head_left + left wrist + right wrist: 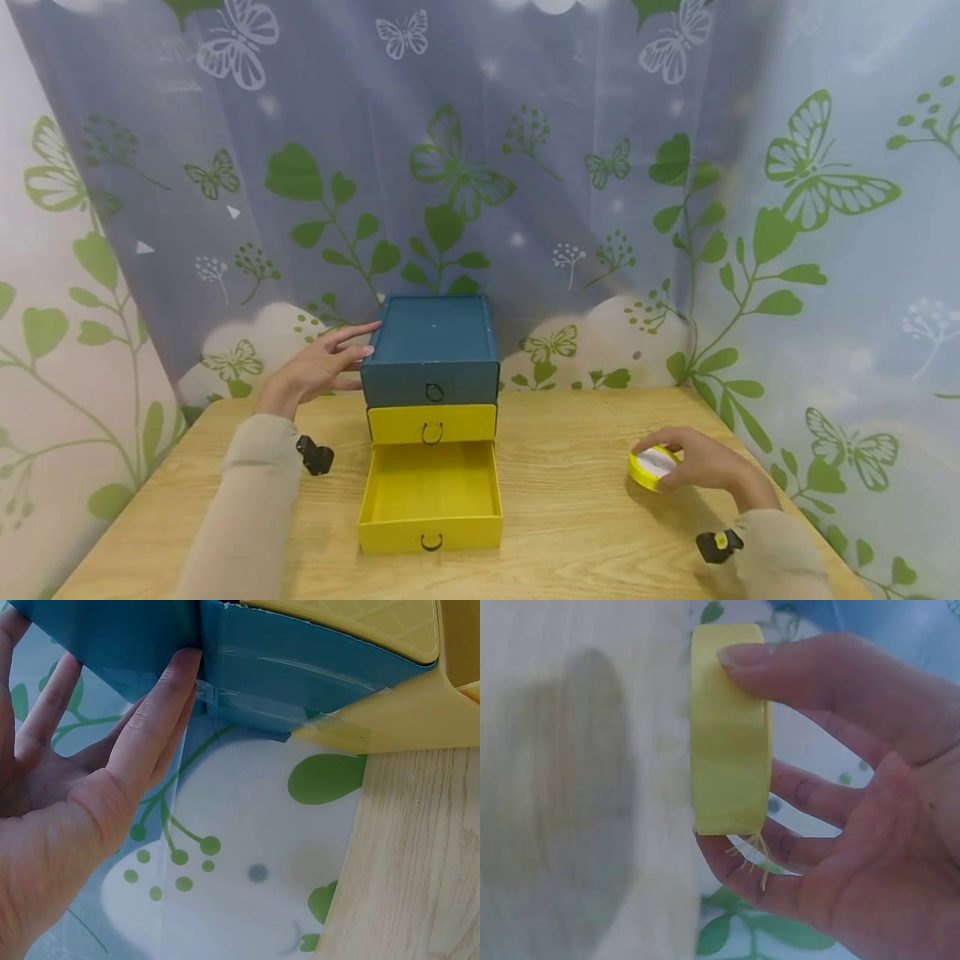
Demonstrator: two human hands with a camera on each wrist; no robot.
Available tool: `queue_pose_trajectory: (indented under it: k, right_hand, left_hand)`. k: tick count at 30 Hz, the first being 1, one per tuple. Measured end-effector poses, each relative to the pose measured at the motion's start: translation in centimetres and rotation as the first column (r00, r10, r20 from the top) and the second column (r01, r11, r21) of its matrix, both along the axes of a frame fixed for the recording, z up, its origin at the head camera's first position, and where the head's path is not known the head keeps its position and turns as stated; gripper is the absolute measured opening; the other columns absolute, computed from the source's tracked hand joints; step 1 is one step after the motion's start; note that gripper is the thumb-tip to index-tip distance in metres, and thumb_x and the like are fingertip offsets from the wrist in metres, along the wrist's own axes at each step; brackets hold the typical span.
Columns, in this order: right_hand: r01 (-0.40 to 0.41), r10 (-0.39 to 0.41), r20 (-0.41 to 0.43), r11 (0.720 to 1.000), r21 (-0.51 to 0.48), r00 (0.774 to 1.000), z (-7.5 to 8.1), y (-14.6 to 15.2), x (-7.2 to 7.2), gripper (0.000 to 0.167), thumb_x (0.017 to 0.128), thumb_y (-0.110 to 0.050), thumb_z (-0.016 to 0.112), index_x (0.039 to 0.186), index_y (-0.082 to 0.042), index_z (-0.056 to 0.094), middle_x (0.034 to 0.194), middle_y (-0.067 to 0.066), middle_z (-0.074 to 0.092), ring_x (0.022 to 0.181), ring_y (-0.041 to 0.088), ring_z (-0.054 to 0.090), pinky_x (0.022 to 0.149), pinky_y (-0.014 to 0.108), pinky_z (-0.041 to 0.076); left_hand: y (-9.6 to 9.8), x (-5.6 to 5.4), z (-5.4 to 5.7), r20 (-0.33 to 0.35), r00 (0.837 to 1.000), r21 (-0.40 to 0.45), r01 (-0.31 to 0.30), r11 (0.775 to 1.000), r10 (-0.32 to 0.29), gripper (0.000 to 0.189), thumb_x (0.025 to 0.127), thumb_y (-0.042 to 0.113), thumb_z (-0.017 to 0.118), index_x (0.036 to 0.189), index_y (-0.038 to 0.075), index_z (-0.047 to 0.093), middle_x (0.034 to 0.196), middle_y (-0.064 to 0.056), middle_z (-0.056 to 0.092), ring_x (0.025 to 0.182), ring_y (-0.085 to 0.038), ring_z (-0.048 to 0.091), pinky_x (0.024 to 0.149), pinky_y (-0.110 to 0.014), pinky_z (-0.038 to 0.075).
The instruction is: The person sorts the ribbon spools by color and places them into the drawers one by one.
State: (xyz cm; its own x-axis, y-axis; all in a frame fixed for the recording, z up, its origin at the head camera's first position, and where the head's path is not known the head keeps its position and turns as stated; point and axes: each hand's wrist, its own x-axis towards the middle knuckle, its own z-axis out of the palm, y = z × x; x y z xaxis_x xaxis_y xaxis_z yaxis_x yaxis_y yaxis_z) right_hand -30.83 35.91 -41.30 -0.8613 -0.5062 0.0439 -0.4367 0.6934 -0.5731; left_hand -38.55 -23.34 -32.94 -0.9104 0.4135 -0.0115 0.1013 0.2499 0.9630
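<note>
A small drawer cabinet (435, 329) with a blue top stands near the back of the table. Its lowest yellow drawer (431, 533) is pulled out, with nothing visible inside. The yellow middle drawer (405, 425) juts out slightly under the blue top drawer (397, 383). My left hand (318, 367) rests its extended fingers against the cabinet's left side, as the left wrist view also shows at the blue wall (300, 675). At the right, my right hand (705, 458) grips a roll of yellow tape (731, 750) between thumb and fingers. Loose threads hang from the roll's edge.
The wooden table (570, 500) extends between the cabinet and the right hand. A patterned curtain (585, 208) hangs behind the table and at both sides. Each wrist wears a small black device, one on the left (315, 457) and one on the right (718, 546).
</note>
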Motion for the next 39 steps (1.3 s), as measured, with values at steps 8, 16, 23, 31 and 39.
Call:
queue_pose_trajectory:
  k: [8,16,23,31,39]
  right_hand:
    - [-0.027,0.028,0.016,0.999,-0.034,0.999,2.1,-2.8,0.9,0.049,0.078,-0.014,0.087,0.125,-0.012,0.073,0.136,0.023,0.062,0.12,0.045,0.056,0.085,0.048,0.057]
    - [-0.088,0.086,-0.037,0.995,-0.046,0.996,3.8,-5.3,1.5,0.049,0.077,-0.014,0.088,0.122,-0.019,0.073,0.134,0.015,0.063,0.124,0.042,0.055,0.085,0.055,0.057]
    - [-0.137,0.135,-0.075,0.99,-0.022,0.988,5.3,-7.3,1.7,0.05,0.077,-0.016,0.089,0.124,-0.02,0.073,0.14,0.019,0.06,0.128,0.049,0.054,0.089,0.061,0.058]
    - [-0.185,0.184,-0.116,0.983,0.003,0.976,6.4,-9.8,1.9,0.048,0.074,-0.012,0.089,0.12,-0.019,0.076,0.141,0.022,0.061,0.13,0.05,0.054,0.09,0.059,0.058]
    - [-0.277,0.279,-0.149,0.96,0.038,0.949,5.9,-13.1,1.7,0.046,0.073,-0.009,0.089,0.115,-0.021,0.077,0.134,0.015,0.065,0.121,0.036,0.059,0.087,0.04,0.057]
  left_hand:
    - [0.0,-0.1,0.0,0.006,1.0,-0.003,-0.007,1.0,0.007,0.069,0.105,0.037,0.06,0.165,0.03,0.026,0.174,-0.02,0.005,0.158,-0.05,0.013,0.12,-0.064,0.038]
    - [0.1,-0.2,0.1,-0.001,1.0,-0.015,-0.005,1.0,0.005,0.069,0.105,0.038,0.061,0.165,0.029,0.027,0.174,-0.019,0.007,0.158,-0.05,0.014,0.119,-0.063,0.039]
    - [-0.1,-0.1,0.1,-0.001,1.0,-0.016,-0.001,1.0,0.001,0.071,0.105,0.038,0.06,0.166,0.027,0.025,0.174,-0.02,0.006,0.157,-0.05,0.015,0.119,-0.063,0.039]
    - [0.0,0.0,0.0,0.007,1.0,-0.001,-0.005,1.0,0.005,0.07,0.105,0.036,0.061,0.166,0.028,0.026,0.174,-0.02,0.006,0.158,-0.05,0.013,0.12,-0.065,0.037]
    - [0.0,0.0,0.1,0.002,1.0,0.003,-0.002,1.0,0.002,0.071,0.106,0.036,0.06,0.166,0.026,0.025,0.174,-0.019,0.004,0.157,-0.051,0.013,0.12,-0.066,0.035]
